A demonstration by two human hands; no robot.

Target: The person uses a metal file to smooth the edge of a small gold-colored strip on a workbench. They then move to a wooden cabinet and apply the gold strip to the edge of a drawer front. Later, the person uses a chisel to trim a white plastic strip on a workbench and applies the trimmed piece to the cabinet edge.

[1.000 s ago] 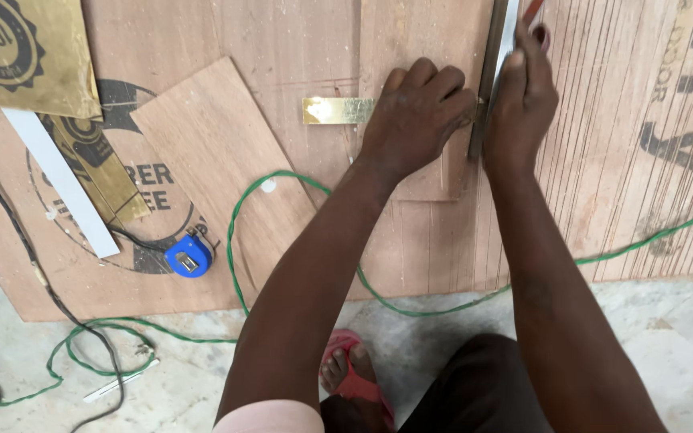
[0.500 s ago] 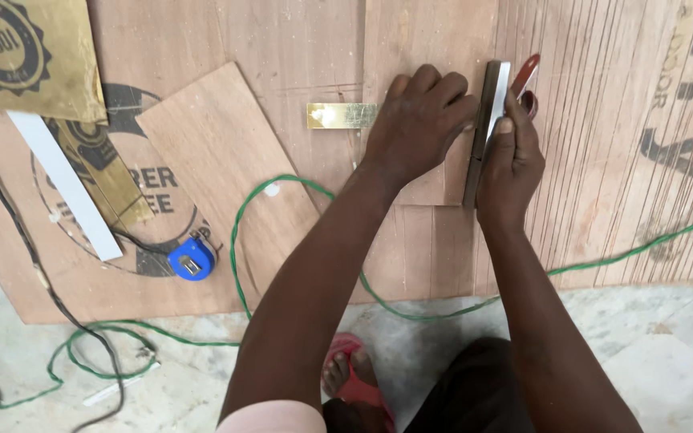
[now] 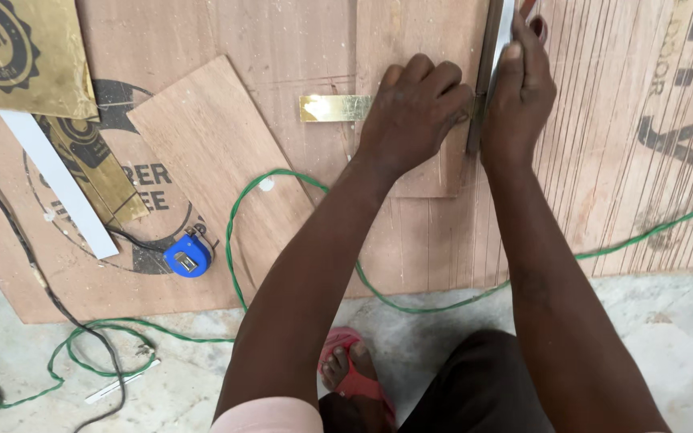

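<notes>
Plywood sheets (image 3: 202, 265) cover the concrete floor. Upper centre, the left hand (image 3: 415, 112) presses flat, fingers spread, on a small board (image 3: 411, 48) and a brass strip (image 3: 334, 107). Beside it, touching, the right hand (image 3: 519, 100) closes round a metal straightedge (image 3: 492, 48). A blue tape measure (image 3: 187, 255) lies lower left.

Matt plywood (image 3: 298, 48), shiny brass strip (image 3: 334, 107)

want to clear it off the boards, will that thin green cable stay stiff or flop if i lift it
The thin green cable would probably flop: it lies in loose curves over the plywood sheet and the concrete floor. It looks light for its length. It may snag, since it passes under the person's arms.
</notes>
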